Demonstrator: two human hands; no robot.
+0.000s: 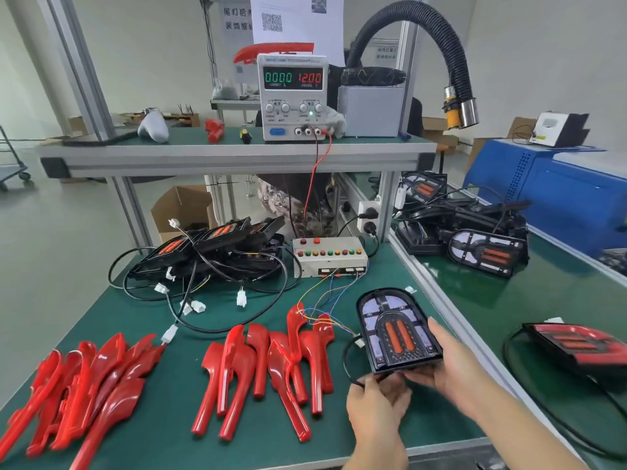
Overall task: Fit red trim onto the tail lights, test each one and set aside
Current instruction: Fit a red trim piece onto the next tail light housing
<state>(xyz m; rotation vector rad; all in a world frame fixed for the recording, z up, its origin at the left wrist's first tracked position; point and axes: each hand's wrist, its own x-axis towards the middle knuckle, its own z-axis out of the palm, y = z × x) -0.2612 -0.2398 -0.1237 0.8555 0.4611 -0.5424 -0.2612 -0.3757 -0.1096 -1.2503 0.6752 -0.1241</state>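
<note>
Tail light [397, 330] held at its near end by both hands' gripping fingers [437, 337]; long axis points far; trim [271, 361] lies left.

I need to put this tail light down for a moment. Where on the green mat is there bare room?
Bare mat shows between the two piles of red trim, and on the right-hand bench between the finished light and the black stack. It is crowded at the back left, where tail lights and cables pile up, and around the tester box wires.
</note>
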